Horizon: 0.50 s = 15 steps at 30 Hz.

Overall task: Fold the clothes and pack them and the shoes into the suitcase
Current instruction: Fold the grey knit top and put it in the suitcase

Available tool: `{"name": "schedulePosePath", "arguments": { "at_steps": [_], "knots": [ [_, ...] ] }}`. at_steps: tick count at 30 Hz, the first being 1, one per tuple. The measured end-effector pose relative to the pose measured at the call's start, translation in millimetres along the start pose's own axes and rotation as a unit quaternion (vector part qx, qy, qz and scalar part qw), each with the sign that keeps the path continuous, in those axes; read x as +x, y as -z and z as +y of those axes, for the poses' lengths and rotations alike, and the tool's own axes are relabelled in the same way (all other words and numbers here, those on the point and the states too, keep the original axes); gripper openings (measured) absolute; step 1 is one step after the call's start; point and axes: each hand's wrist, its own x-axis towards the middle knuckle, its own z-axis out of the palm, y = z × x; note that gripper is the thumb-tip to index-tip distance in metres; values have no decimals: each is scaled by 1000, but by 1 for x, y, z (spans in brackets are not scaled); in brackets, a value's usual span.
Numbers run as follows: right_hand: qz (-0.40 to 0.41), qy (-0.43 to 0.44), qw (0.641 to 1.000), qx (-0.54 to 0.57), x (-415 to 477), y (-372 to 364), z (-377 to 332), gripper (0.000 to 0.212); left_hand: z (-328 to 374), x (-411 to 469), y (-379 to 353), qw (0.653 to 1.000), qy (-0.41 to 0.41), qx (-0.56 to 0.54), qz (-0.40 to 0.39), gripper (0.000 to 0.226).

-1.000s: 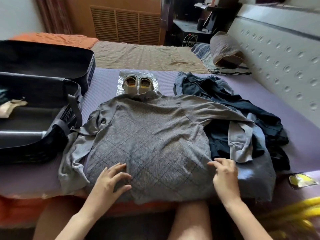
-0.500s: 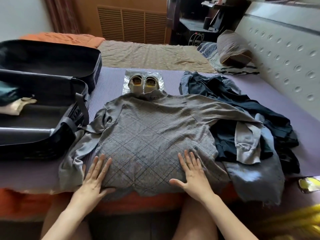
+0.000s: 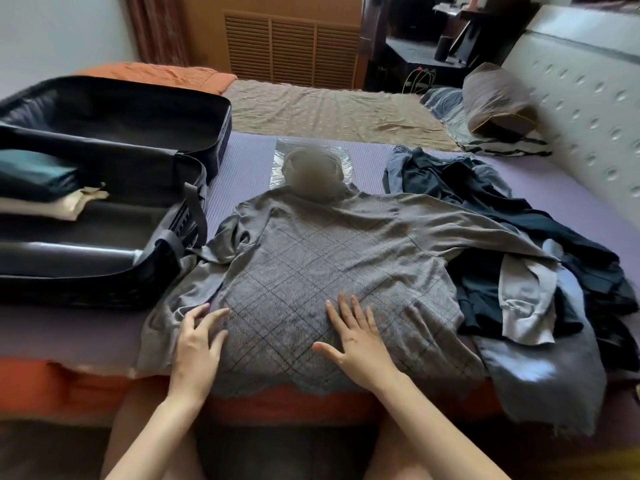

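A grey checked sweater (image 3: 332, 265) lies spread flat on the purple mat (image 3: 242, 168), its hem at the bed's near edge. My left hand (image 3: 199, 344) rests on its lower left part, fingers loosely bent. My right hand (image 3: 356, 337) presses flat on the lower middle with straight fingers. Behind the collar, a pair of shoes (image 3: 311, 168) stands on a clear plastic sheet, blurred. An open black suitcase (image 3: 114, 209) lies at the left with folded clothes (image 3: 38, 185) inside. A heap of dark and grey clothes (image 3: 519, 254) lies to the right, under the sweater's right sleeve.
A padded white headboard (image 3: 588, 109) runs along the right side, with a brown pillow (image 3: 498, 98) near it. A beige sheet (image 3: 329, 109) covers the far bed. An orange bedcover (image 3: 69, 386) shows at the near edge.
Both hands slid along the sweater's lower part: the right hand moved from the right edge to the middle, the left shifted left. The view also moved closer.
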Motion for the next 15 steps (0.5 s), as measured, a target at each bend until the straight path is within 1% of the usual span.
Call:
{"name": "schedulePosePath", "arguments": {
  "at_steps": [3, 6, 9, 11, 12, 15],
  "knots": [
    [-7, -2, 1000, -9, 1, -5, 2, 100, 8, 9, 6, 998, 31, -26, 43, 31],
    [-3, 4, 1000, -11, 1, -7, 7, 98, 8, 13, 12, 996, 44, -15, 78, 35],
    [-8, 2, 1000, -10, 2, -5, 7, 96, 7, 11, 8, 996, 42, 21, 71, 30],
    [-11, 1, 1000, -3, 3, -4, 5, 96, 8, 10, 3, 995, 19, 71, 66, 29],
    [-12, 0, 1000, 3, 5, -4, 5, 95, 9, 11, 0, 994, -8, 91, 61, 30],
    [-11, -4, 1000, 21, 13, 3, 5, 94, 16, 20, -7, 991, -86, 103, 12, 35]
  ]
}}
